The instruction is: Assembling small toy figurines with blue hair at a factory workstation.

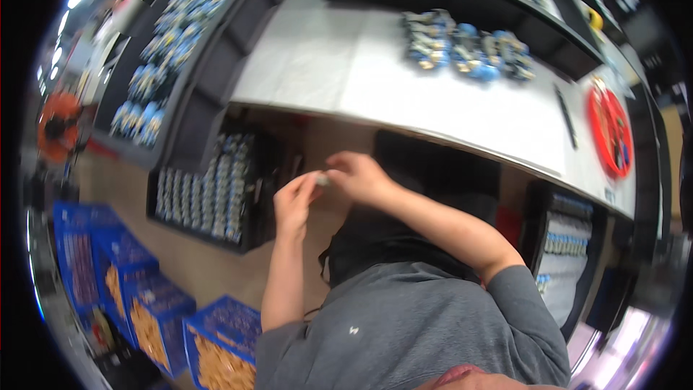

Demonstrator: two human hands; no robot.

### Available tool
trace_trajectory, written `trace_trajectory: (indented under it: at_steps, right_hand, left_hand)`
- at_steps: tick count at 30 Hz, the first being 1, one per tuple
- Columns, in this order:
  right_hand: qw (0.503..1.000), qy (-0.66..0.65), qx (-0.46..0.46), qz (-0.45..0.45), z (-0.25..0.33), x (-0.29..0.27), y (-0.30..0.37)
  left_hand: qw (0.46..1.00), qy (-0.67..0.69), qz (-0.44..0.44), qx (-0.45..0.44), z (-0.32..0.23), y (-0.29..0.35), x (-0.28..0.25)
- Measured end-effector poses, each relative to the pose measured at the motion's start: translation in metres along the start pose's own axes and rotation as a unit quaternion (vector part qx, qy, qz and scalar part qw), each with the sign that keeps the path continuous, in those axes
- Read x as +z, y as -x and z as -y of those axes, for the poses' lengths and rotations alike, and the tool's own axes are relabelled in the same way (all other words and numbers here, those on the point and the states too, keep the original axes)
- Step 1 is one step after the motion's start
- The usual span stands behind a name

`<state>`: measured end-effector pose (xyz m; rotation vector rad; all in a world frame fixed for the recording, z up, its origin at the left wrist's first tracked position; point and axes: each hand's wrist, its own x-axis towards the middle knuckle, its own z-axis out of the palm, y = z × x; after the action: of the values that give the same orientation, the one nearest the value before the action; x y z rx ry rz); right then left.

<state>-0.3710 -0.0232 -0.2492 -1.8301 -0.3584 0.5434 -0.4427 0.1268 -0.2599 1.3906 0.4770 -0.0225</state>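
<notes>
Pinching a part (323,180), likely light and stiff, best held by its edges, at eleven o'clock from the shirt (404,310), in left hand (292,201), with right hand (361,176) just beside, too blurred to tell its grip.

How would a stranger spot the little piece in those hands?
Below the near edge of the white tabletop, find the left hand beside the right hand. The left fingertips pinch a small pale piece. It alone is held, unlike the parts lined up in the black tray farther left.
</notes>
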Motion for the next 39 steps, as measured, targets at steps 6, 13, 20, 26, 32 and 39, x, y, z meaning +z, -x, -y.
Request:
trace_trajectory:
  at_steps: [6, 13, 20, 26, 32, 39]
  right_hand:
    - [0.823, 0.197, -0.528, -0.071, 0.066, 0.026, 0.016]
    - [0.912, 0.198, -0.322, -0.161, 0.006, 0.02, -0.017]
    - [0.962, 0.236, -0.124, 0.054, 0.015, 0.003, -0.032]
    - [0.922, -0.377, -0.019, 0.09, 0.022, 0.035, -0.016]
    - [0.934, -0.355, -0.013, 0.046, 0.033, 0.028, -0.001]
    - [0.956, -0.288, 0.054, 0.013, -0.007, 0.038, 0.003]
  left_hand:
    - [0.958, 0.121, 0.051, 0.254, 0.038, 0.005, 0.007]
    - [0.968, 0.137, -0.205, 0.052, -0.009, 0.019, -0.034]
    - [0.963, 0.243, -0.101, 0.055, -0.027, 0.038, -0.016]
    - [0.959, 0.069, -0.224, 0.158, -0.029, 0.02, -0.014]
    - [0.957, 0.087, -0.203, 0.187, -0.015, 0.009, 0.02]
    - [0.734, -0.229, -0.121, 0.627, -0.076, 0.059, 0.042]
